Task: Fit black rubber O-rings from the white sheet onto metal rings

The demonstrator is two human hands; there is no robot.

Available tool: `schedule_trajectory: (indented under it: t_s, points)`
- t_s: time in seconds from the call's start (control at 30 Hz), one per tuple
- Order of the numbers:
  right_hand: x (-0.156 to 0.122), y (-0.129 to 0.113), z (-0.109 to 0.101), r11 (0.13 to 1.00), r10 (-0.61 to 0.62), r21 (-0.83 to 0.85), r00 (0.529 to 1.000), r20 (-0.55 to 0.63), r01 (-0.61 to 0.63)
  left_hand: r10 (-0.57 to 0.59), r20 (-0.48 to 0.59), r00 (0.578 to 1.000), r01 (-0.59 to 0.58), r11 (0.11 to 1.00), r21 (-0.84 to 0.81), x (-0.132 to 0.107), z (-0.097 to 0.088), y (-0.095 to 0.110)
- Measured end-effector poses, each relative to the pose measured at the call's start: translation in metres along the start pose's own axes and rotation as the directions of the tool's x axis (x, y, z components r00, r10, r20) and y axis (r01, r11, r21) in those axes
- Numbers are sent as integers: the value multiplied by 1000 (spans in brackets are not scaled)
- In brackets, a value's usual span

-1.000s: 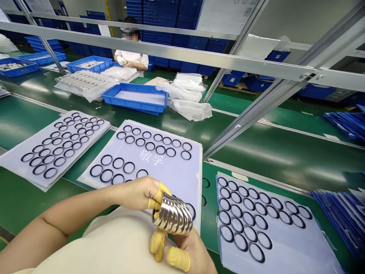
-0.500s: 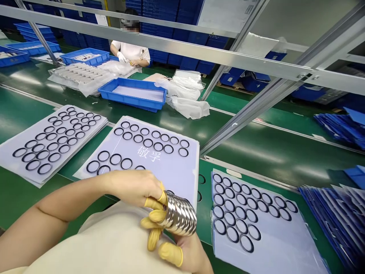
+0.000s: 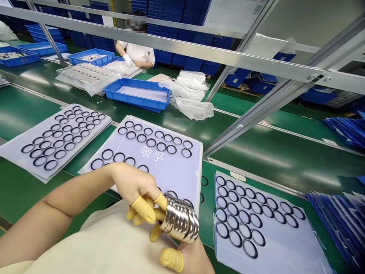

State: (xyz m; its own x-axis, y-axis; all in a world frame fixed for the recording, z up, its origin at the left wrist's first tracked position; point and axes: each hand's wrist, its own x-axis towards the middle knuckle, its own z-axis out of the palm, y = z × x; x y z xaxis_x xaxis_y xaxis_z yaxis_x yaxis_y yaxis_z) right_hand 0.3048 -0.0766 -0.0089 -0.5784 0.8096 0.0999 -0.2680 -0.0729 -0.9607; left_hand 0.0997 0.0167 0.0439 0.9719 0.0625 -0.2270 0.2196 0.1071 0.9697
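Note:
A row of shiny metal rings (image 3: 180, 220) is threaded over the fingers of my right hand (image 3: 189, 253), its yellow-cotted thumb sticking out below them. Yellow-cotted fingertips show at the left end of the row. From the left, my left hand (image 3: 137, 186) reaches over with bent fingers, also in yellow finger cots. Its index finger presses on the near end of the rings; its other fingertips overlap those of my right hand. Just beyond lies a white sheet (image 3: 182, 171) carrying black-edged rings (image 3: 151, 142) in rows, partly hidden by my left forearm.
More ring-covered sheets lie left (image 3: 17, 152) and right (image 3: 279, 243). Across the bench stand a blue tray (image 3: 137, 101), plastic wrapping (image 3: 194, 108) and a co-worker (image 3: 139, 53). A metal frame post (image 3: 245, 118) slants up from the bench. Stacked blue sheets (image 3: 333, 220) are far right.
My left thumb has shifted left, away from the end of the rings, and the left wrist has risen slightly. The rings have tilted a little. The whole view has shifted slightly.

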Motion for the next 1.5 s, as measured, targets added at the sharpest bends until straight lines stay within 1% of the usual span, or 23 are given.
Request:
schedule_trajectory:
  t_s: [0.1, 0.23, 0.33, 0.47, 0.57, 0.67, 0.77, 0.8, 0.87, 0.97, 1.1, 1.17, 1.3, 1.4, 1.5]
  points:
    - [0, 4, -1, 999, -42, -3, 999, 19, 42, 18, 22, 1000, -17, 999, -43, 0, 1, -5]
    - [4, 3, -2, 997, -73, -22, 995, 62, 75, 35, 12, 999, -34, 998, -53, 2, 4, -9]
    - [6, 1, -2, 996, -82, -36, 995, 59, 84, 44, 9, 999, -43, 995, -93, 3, 5, -11]
    - [4, 3, -2, 992, -91, -77, 994, 62, 96, 27, 27, 999, -24, 992, -127, 2, 5, -10]
    - [2, 5, -3, 987, -118, -112, 993, 21, 119, 20, 53, 998, -12, 989, -148, 2, 5, -9]
    - [3, 5, -5, 968, -136, -209, 990, 24, 138, 32, 93, 995, -16, 985, -171, 5, 6, -11]
    - [5, 4, -10, 924, -156, -345, 987, 45, 162, 50, 163, 985, -24, 986, -162, 11, 8, -19]
    - [5, 3, -11, 912, -159, -376, 986, 40, 163, 57, 168, 984, -32, 988, -149, 13, 9, -22]
    - [6, 0, -12, 900, -153, -407, 988, 34, 153, 72, 136, 988, -59, 993, -99, 16, 11, -28]
    - [8, -6, -11, 905, -141, -402, 990, 19, 137, 107, 44, 993, -106, 994, -11, 18, 13, -35]
    - [7, -7, -10, 913, -131, -393, 991, -30, 109, 133, -2, 991, -133, 991, 15, 19, 14, -37]
    - [5, -3, -11, 894, -167, -426, 985, -28, 139, 140, -39, 989, -140, 990, 17, 19, 16, -36]
    - [3, 3, -14, 857, -221, -473, 975, 23, 205, 153, -119, 981, -149, 988, 44, 21, 22, -36]
    - [4, 3, -14, 879, -205, -441, 979, 0, 184, 144, -150, 978, -123, 983, 137, 22, 27, -34]
    - [3, 3, -13, 922, -151, -368, 986, -64, 117, 133, -180, 975, -90, 970, 228, 23, 29, -33]
